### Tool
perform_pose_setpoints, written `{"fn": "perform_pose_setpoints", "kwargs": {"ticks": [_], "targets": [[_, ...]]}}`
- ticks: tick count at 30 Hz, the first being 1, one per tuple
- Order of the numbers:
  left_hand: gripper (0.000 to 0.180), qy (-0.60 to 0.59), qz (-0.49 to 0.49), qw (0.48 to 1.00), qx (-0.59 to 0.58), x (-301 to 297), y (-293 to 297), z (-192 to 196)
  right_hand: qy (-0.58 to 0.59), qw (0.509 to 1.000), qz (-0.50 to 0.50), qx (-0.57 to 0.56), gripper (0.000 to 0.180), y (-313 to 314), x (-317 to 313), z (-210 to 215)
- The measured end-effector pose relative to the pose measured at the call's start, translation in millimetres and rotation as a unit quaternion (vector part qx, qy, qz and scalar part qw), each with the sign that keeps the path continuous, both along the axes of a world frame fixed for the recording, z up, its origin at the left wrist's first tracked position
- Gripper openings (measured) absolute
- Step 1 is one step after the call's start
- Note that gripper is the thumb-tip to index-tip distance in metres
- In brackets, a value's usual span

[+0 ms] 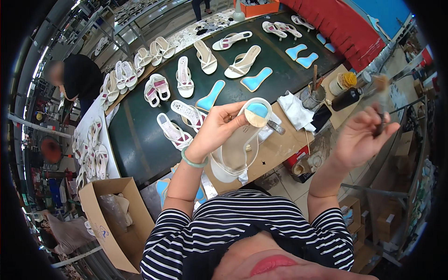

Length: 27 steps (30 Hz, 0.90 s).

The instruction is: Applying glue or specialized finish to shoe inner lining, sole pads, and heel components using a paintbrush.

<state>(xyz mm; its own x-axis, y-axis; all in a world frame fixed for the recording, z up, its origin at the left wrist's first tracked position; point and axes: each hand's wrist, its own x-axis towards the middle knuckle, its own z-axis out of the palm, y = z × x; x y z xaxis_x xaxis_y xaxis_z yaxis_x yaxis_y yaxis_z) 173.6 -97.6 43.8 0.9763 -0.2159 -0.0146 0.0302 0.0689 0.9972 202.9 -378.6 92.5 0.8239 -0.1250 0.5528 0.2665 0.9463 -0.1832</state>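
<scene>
My left hand (218, 126) is closed around the heel end of a white sandal (226, 173), held up before my chest. A curled insole piece (257, 110), blue and beige, sits at that end beside my thumb. The sandal's front part looks clear and pale. Off to the right, my right hand (366, 137) is raised with its fingers pinched on a brush (381, 88). Motion blurs the brush, whose tan bristle end points up. The brush is apart from the sandal.
A dark green work surface (140, 133) carries several white sandals (185, 77) and blue insoles (258, 80). Right of them are a white cloth (296, 111), a crusted pot (311, 97) and a black bottle (346, 99). A cardboard box (135, 203) stands at lower left; a person (83, 77) works beyond.
</scene>
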Motion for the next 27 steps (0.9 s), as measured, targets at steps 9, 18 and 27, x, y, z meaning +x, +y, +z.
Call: {"fn": "perform_pose_setpoints", "kwargs": {"ticks": [9, 18, 27], "targets": [[0.032, 0.073, -0.049, 0.982, -0.166, 22, 16, -22, 0.055, 0.98, -0.189, -0.028, 0.04, -91, 23, -36], [0.034, 0.051, 0.02, 0.985, -0.161, 89, 24, -31, 0.105, 0.887, -0.359, -0.27, 0.056, -103, 24, -70], [0.033, 0.062, -0.01, 0.976, -0.209, 301, 0, -60, 0.243, 0.798, -0.442, -0.33, 0.06, -132, 11, -102]]}}
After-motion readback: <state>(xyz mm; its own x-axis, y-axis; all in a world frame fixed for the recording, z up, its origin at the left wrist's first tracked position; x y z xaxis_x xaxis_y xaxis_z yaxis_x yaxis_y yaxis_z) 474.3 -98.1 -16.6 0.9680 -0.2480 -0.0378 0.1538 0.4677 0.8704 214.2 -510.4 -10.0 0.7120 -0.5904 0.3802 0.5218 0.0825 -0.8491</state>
